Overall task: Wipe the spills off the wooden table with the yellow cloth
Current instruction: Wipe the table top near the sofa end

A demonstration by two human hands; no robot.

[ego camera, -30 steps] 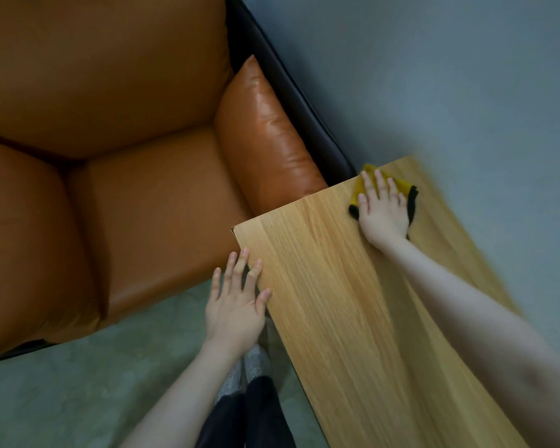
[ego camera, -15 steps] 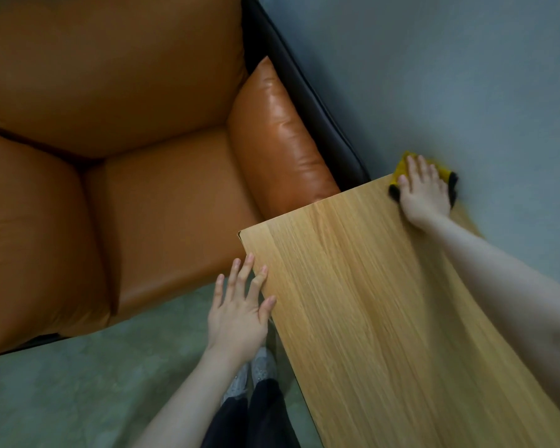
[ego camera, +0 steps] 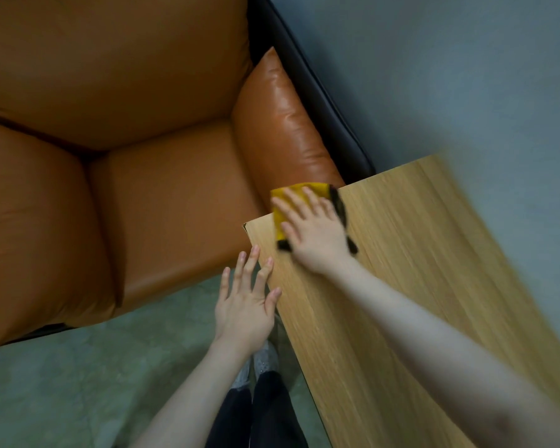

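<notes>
your two forearms are bare, with no sleeves, watch or rings showing on the left hand (ego camera: 244,310) or the right hand (ego camera: 316,236). below them you wear dark black trousers (ego camera: 253,418) and pale grey speckled shoes (ego camera: 262,362), partly hidden.

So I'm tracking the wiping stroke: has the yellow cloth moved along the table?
Yes. The yellow cloth, under the right hand, slid from the wooden table's far-right corner toward its left corner beside the sofa.
</notes>
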